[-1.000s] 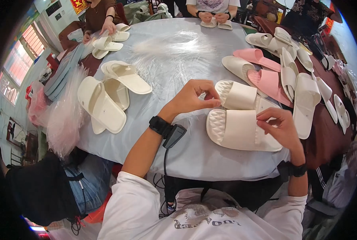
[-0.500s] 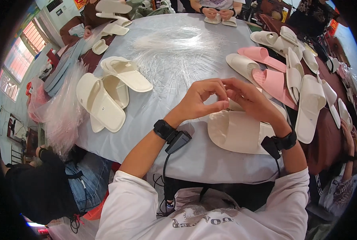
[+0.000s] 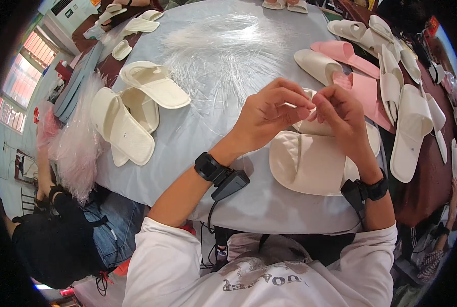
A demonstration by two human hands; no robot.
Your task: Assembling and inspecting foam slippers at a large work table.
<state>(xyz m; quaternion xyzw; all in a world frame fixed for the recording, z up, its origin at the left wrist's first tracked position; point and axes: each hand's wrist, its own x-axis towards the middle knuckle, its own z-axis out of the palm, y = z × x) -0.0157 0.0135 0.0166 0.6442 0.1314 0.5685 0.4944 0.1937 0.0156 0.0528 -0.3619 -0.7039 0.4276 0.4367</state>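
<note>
My left hand (image 3: pixel 272 112) and my right hand (image 3: pixel 345 120) meet fingertip to fingertip above a pair of cream slippers (image 3: pixel 318 166). Both are closed in a pinch. Between them seems to run a thin clear plastic strand (image 3: pixel 298 134), faint against the slippers, and its ends are hidden by my fingers. The near slipper lies sideways at the table's front, and a second one is partly covered by my hands behind it. Beyond my left hand, a loose heap of clear plastic strands (image 3: pixel 223 48) spreads over the grey-covered table (image 3: pixel 187 158).
More cream slippers (image 3: pixel 123 128) lie to the left. At right, pink slippers (image 3: pixel 361 97) and several cream slippers (image 3: pixel 411 133) crowd the table's edge and a brown surface. Clear plastic bags (image 3: pixel 80 148) hang at the left edge. A person in black (image 3: pixel 54 240) is at lower left.
My fingertips have come lower and closer together, from a ring shape into a tight pinch. The view has shifted, and the far person's hands have mostly left it.
</note>
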